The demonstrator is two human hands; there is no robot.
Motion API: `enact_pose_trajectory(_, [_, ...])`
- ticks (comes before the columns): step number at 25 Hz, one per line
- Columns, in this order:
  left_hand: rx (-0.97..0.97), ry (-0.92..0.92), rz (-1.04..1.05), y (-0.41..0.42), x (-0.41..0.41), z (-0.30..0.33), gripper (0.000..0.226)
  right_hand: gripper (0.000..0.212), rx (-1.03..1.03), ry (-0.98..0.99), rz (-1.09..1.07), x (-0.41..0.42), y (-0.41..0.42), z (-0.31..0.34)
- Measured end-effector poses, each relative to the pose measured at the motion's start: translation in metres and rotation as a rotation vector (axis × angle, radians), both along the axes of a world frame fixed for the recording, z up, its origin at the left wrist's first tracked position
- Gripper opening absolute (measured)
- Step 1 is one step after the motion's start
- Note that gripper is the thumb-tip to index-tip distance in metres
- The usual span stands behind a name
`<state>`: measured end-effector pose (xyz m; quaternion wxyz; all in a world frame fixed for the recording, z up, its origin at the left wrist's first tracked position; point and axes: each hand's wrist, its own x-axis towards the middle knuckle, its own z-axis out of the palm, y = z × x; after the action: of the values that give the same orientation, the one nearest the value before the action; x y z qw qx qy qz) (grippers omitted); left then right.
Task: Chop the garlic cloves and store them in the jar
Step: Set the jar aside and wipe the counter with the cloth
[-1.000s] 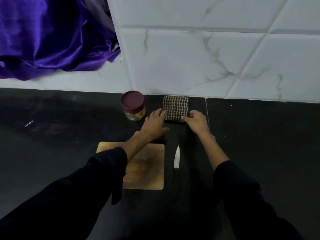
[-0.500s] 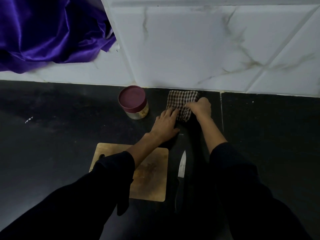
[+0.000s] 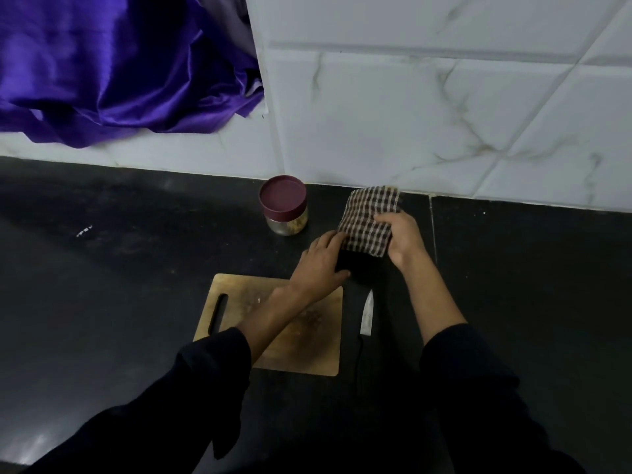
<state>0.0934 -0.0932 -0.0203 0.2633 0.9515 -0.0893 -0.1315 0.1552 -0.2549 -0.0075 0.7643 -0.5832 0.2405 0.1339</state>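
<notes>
Both hands at the checked cloth [image 3: 371, 218] by the wall: right hand [image 3: 402, 239] grips its edge, left hand [image 3: 323, 265] lies flat beside; knife [image 3: 366, 323] points at the cloth, nearer the right; lidded jar [image 3: 284, 205] left.

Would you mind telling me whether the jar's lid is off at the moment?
No, the maroon lid sits closed on the jar, which stands untouched on the counter left of the checked cloth.

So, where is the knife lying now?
The knife lies on the black counter, just right of the wooden cutting board, its tip pointing toward the checkered cloth.
</notes>
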Motion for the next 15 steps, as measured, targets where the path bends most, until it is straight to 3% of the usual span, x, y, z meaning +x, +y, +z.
enact_pose_trajectory(4, [-0.047,0.020,0.007,0.036,-0.046,0.010,0.076,0.036,0.130,0.037,0.027,-0.053,0.019,0.016])
enact_pose_trajectory(7, [-0.070,-0.016,0.034,0.075,-0.079,0.013,0.071,0.050,0.170,0.102,0.096,-0.085,0.043,0.023])
enact_pose_trajectory(9, [-0.073,-0.048,0.068,0.103,-0.094,0.008,0.054,0.050,0.170,0.114,0.118,-0.102,0.061,0.023])
enact_pose_trajectory(11, [-0.082,-0.102,0.125,0.131,-0.106,-0.001,0.020,0.032,0.152,0.111,0.128,-0.113,0.079,0.021])
enact_pose_trajectory(12, [-0.086,-0.117,0.173,0.145,-0.111,-0.006,0.016,0.024,0.141,0.105,0.127,-0.119,0.088,0.021])
enact_pose_trajectory(15, [-0.052,-0.159,0.309,0.175,-0.121,-0.025,0.038,0.021,0.062,0.074,0.140,-0.129,0.109,0.015])
